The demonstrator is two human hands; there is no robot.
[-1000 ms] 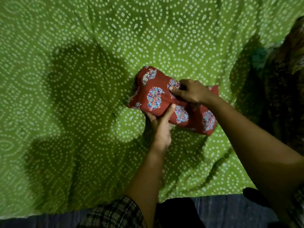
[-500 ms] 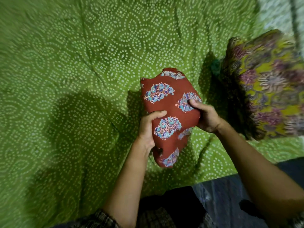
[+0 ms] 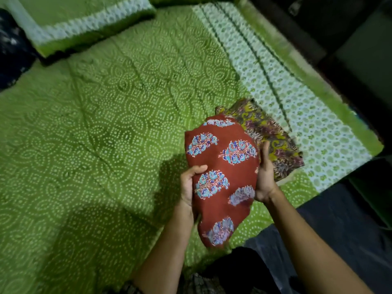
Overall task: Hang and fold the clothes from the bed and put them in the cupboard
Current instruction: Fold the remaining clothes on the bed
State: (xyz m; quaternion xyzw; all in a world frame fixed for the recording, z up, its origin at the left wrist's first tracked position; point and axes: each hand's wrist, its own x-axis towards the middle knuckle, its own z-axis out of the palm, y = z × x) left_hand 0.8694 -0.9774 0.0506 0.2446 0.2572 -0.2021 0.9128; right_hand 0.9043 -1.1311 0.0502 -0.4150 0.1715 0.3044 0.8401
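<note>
Green dotted sheeting covers the bed (image 3: 106,145) across most of my view, with a matching pillow (image 3: 84,24) at its far left corner and dark floor (image 3: 339,230) past the near right corner.

Both hands hold the folded red garment (image 3: 222,177), printed with blue floral motifs, lifted off the sheet above the bed's near edge. My left grip (image 3: 188,185) clamps its left side, thumb curled over the front and fingers hidden behind. My right grip (image 3: 265,179) clasps the right edge, thumb lying along the fold. Neither has anything else in it.

The bundle's long axis runs from me toward the far side, tilted slightly, and its lower end hangs free below both grips.

A folded yellow floral cloth (image 3: 269,134) lies flat on the bed near the near right corner, just beyond the right grip, which is the nearer of the two. The red garment's top corner overlaps it from here; whether they touch I cannot tell.

I judge the next move a short carry forward and right onto that cloth. No cupboard is in view.
</note>
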